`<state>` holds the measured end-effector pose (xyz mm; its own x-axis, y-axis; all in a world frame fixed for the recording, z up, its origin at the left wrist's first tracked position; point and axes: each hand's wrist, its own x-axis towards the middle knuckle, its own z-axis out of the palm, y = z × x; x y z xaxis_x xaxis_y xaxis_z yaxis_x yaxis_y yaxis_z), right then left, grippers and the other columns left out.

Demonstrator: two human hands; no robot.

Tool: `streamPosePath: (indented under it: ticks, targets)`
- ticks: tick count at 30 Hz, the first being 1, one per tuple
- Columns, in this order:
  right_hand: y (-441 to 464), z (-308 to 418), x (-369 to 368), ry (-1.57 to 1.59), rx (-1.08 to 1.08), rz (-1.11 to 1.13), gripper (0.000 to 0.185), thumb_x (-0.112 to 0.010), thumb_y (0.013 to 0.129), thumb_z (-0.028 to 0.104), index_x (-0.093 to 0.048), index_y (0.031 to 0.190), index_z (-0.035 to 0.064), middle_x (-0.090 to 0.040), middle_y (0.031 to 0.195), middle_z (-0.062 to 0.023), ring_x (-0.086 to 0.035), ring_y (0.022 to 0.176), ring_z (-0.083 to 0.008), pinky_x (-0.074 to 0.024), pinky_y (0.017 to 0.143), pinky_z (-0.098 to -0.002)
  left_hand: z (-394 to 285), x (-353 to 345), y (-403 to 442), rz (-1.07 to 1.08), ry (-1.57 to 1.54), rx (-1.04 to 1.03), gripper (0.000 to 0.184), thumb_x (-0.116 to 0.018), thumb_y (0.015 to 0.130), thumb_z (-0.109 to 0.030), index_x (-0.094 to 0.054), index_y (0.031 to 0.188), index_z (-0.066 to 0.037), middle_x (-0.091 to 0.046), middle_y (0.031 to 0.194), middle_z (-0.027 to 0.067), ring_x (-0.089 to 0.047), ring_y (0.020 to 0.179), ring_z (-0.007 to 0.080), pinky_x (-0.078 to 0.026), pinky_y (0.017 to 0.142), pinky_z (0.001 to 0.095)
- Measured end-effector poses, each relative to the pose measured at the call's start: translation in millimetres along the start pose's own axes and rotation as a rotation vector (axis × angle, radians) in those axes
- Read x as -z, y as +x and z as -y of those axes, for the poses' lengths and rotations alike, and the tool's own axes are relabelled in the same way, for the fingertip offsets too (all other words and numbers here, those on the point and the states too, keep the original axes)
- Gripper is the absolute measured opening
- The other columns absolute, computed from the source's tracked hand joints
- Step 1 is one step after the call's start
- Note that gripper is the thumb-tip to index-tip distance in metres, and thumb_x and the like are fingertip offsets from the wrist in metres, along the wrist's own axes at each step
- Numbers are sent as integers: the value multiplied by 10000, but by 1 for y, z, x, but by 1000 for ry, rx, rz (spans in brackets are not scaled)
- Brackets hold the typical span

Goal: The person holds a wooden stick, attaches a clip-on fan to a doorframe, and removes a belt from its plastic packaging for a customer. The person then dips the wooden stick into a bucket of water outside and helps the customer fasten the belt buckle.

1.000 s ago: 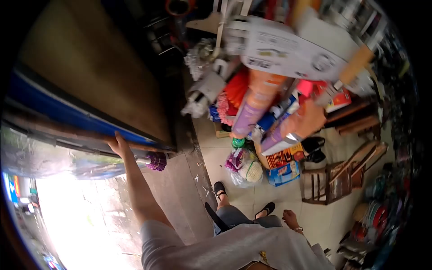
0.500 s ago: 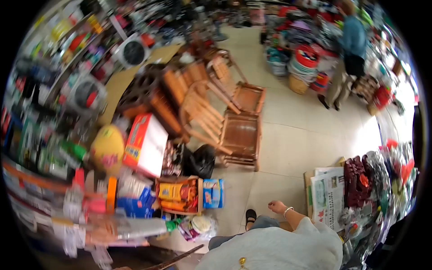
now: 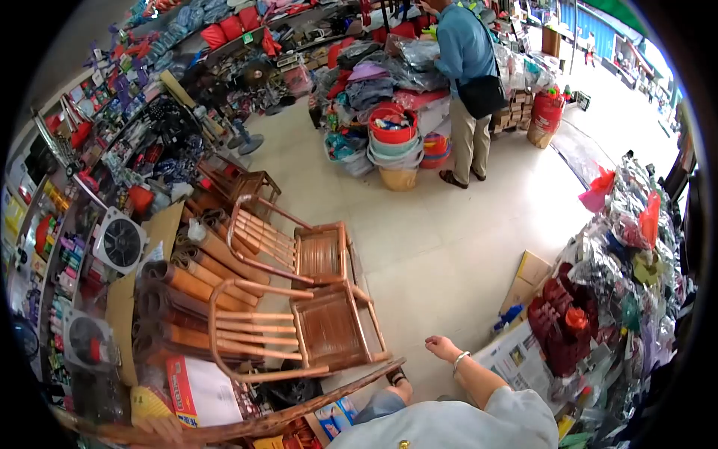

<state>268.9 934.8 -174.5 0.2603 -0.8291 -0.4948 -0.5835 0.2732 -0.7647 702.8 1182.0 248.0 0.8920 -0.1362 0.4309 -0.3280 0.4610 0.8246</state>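
A long brown wooden stick runs across the lower left of the head view, in front of the bamboo chairs. My left hand, partly cut by the dark image border, is closed around it near its left end. My right hand, a bracelet on its wrist, hangs over the tiled floor with fingers curled and nothing visible in them. Two bamboo chairs stand side by side on the left, the nearer one close behind the stick. Newspaper lies to the right of my right forearm.
Rolled brown mats and boxed fans line the left. A person in a blue shirt stands by stacked buckets and piled clothes. Plastic-wrapped goods crowd the right edge. Pale floor tiles run between them.
My view has turned right and lifted, showing more of the shop and street. The stick has swung up across the view, and my left hand on it now shows. My right hand stays low.
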Motion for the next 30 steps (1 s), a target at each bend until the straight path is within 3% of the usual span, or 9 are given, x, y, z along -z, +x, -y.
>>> streamPosePath:
  ticks: [1, 2, 5, 7, 9, 12, 18, 21, 30]
  targets:
    - [11, 6, 16, -79, 34, -44, 370, -523, 781, 290, -568, 1022, 13, -619, 868, -125, -585, 812, -214, -463, 723, -305, -2, -53, 1, 157, -160, 51, 538, -535, 696, -389, -207, 1041, -138, -235, 910, 24, -307, 765, 151, -293, 656, 312]
    - [23, 11, 31, -91, 49, -56, 370, -523, 781, 290, -568, 1022, 13, -619, 868, -125, -585, 812, -214, -463, 723, -305, 2, -102, 5, 477, -483, 111, 430, -413, 840, -503, -373, 718, -93, -309, 454, -6, -286, 364, 67, -269, 355, 195]
    - [55, 12, 70, 21, -20, -99, 512, -591, 729, 307, -469, 1148, 40, -558, 994, -168, -549, 912, -262, -442, 779, -335, 45, -189, 16, 150, -549, 159, 478, -345, 833, -552, -324, 688, -97, -236, 432, -8, -217, 313, 68, -204, 318, 187]
    - [84, 39, 83, 110, -27, -102, 635, -635, 693, 317, -399, 1221, 57, -506, 1102, -189, -508, 1001, -288, -417, 832, -359, 78, -252, 35, 378, -632, 166, 480, -336, 837, -549, -343, 706, -87, -281, 462, 0, -260, 334, 89, -260, 349, 207]
    - [95, 81, 104, -272, 160, -390, 910, -715, 596, 327, -209, 1309, 73, -278, 1295, -208, -314, 1175, -348, -297, 943, -423, 120, -312, 46, 519, -748, 213, 506, -298, 838, -567, -350, 717, -78, -310, 493, 6, -282, 351, 105, -291, 381, 230]
    - [157, 111, 134, -131, 182, -577, 1039, -753, 531, 322, -127, 1319, 62, -135, 1346, -195, -154, 1237, -364, -188, 991, -453, 167, -418, 53, 539, -757, 307, 501, -272, 833, -589, -349, 709, -110, -278, 484, -20, -266, 364, 82, -268, 388, 217]
    - [299, 155, 268, -315, 251, -808, 728, -749, 561, 296, -409, 1160, 62, -410, 1193, -154, -316, 1157, -317, -248, 945, -435, 255, -640, 34, 473, -738, 566, 509, -306, 806, -618, -345, 680, -127, -270, 477, -26, -267, 374, 95, -251, 387, 230]
    - [361, 144, 319, -255, 256, -494, 375, -713, 612, 318, -533, 850, 91, -562, 760, -49, -504, 800, -242, -333, 779, -375, 296, -741, 34, 557, -719, 645, 542, -368, 723, -683, -386, 701, -142, -318, 468, -35, -295, 376, 95, -250, 408, 229]
    - [462, 227, 399, -41, 78, -229, 448, -663, 655, 397, -463, 824, 33, -574, 787, -193, -555, 773, -352, -437, 672, -388, 407, -1029, 5, 1003, -839, 896, 369, -373, 860, -482, -421, 955, -129, -461, 645, 14, -434, 538, 130, -396, 550, 272]
